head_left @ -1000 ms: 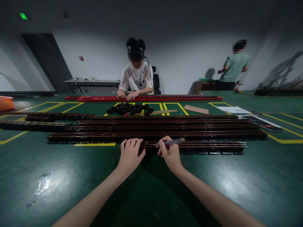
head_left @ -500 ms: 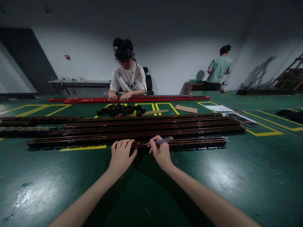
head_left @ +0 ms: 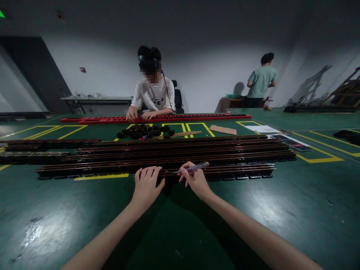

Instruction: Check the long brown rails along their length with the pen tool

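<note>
Along the front of the stack lies a long dark strip (head_left: 98, 170) with copper-coloured edges and black toothed parts underneath. My left hand (head_left: 147, 185) rests on this strip near its middle, fingers stretched over the top and thumb apart on the near side. Just to the right, my right hand (head_left: 196, 182) is closed around a small screwdriver (head_left: 197, 167) with a clear purplish handle. The screwdriver lies tilted low, its thin tip pointing left at the strip, close to my left thumb. Whether the tip touches the strip is too small to tell.
Behind the front strip lie several similar long strips (head_left: 182, 148). Farther off are a pile of black parts (head_left: 144, 131), a tan block (head_left: 223, 129) and long red frames (head_left: 197, 117). A person (head_left: 154, 93) works at those frames; another person (head_left: 261, 84) stands at back right.
The whole view has shifted slightly to the right. My right hand still holds the screwdriver at the strip, its fingers a little differently placed. The left hand stays on the strip.
</note>
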Action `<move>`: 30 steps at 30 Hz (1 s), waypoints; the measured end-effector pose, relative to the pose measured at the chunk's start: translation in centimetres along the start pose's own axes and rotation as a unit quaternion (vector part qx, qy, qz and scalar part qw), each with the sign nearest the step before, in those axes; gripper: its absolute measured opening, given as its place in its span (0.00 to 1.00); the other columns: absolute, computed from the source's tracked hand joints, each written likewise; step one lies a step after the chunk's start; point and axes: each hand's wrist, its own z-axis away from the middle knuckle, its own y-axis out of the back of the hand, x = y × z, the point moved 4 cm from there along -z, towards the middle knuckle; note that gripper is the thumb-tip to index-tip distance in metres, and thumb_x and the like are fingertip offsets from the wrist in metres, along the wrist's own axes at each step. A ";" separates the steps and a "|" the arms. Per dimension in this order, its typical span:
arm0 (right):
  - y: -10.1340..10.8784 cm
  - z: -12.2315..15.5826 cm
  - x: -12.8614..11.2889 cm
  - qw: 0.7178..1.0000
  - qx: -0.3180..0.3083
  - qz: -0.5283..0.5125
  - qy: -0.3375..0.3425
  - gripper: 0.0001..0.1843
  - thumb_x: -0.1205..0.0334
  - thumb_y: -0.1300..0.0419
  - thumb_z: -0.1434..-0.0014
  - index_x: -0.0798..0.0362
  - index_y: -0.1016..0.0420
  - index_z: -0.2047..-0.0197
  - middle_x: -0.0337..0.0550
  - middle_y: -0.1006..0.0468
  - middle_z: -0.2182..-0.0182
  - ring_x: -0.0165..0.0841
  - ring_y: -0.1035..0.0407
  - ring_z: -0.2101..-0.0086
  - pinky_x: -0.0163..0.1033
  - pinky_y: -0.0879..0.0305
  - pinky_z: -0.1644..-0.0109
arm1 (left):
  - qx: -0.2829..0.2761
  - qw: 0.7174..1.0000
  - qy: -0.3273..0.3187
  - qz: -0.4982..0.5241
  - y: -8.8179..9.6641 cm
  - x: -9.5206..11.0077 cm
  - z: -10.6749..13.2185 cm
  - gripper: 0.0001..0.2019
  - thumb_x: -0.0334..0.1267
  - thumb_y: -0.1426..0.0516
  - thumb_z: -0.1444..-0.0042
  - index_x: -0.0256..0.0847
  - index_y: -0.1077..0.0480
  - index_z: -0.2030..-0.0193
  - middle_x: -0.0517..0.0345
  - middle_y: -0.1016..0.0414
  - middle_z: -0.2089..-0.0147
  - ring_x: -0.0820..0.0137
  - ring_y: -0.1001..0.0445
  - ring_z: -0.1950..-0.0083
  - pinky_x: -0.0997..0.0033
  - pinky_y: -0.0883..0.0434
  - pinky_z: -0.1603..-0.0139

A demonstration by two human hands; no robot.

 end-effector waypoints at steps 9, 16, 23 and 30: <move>0.2 0.3 0.2 0.999 -0.016 -0.028 -0.008 0.11 0.53 0.44 0.41 0.53 0.34 0.66 0.39 0.26 0.72 0.28 0.29 0.74 0.30 0.37 0.79 | 0.003 1.000 -0.005 -0.006 0.0 0.1 0.2 0.17 0.41 0.51 0.42 0.40 0.33 0.48 0.49 0.28 0.50 0.57 0.34 0.47 0.48 0.45 0.42; 0.2 0.2 0.3 0.999 0.001 -0.045 -0.012 0.13 0.51 0.43 0.43 0.53 0.34 0.67 0.40 0.26 0.74 0.29 0.29 0.75 0.30 0.39 0.81 | 0.001 1.000 -0.001 -0.007 0.0 0.0 0.1 0.17 0.41 0.50 0.42 0.38 0.34 0.48 0.48 0.29 0.50 0.58 0.35 0.46 0.48 0.45 0.41; 0.4 0.4 0.1 0.999 0.020 -0.031 -0.002 0.13 0.51 0.43 0.43 0.53 0.34 0.67 0.42 0.25 0.73 0.30 0.29 0.76 0.30 0.39 0.81 | 0.001 1.000 0.000 -0.013 -0.2 -0.1 0.1 0.17 0.42 0.51 0.41 0.39 0.34 0.48 0.48 0.29 0.49 0.58 0.35 0.46 0.49 0.45 0.41; 0.6 0.5 0.1 0.999 0.050 -0.018 -0.002 0.14 0.51 0.43 0.42 0.54 0.33 0.68 0.42 0.24 0.74 0.29 0.30 0.77 0.29 0.40 0.82 | 0.013 1.000 -0.004 -0.011 -0.2 0.0 0.1 0.17 0.41 0.51 0.41 0.38 0.34 0.48 0.49 0.28 0.50 0.58 0.34 0.47 0.49 0.45 0.41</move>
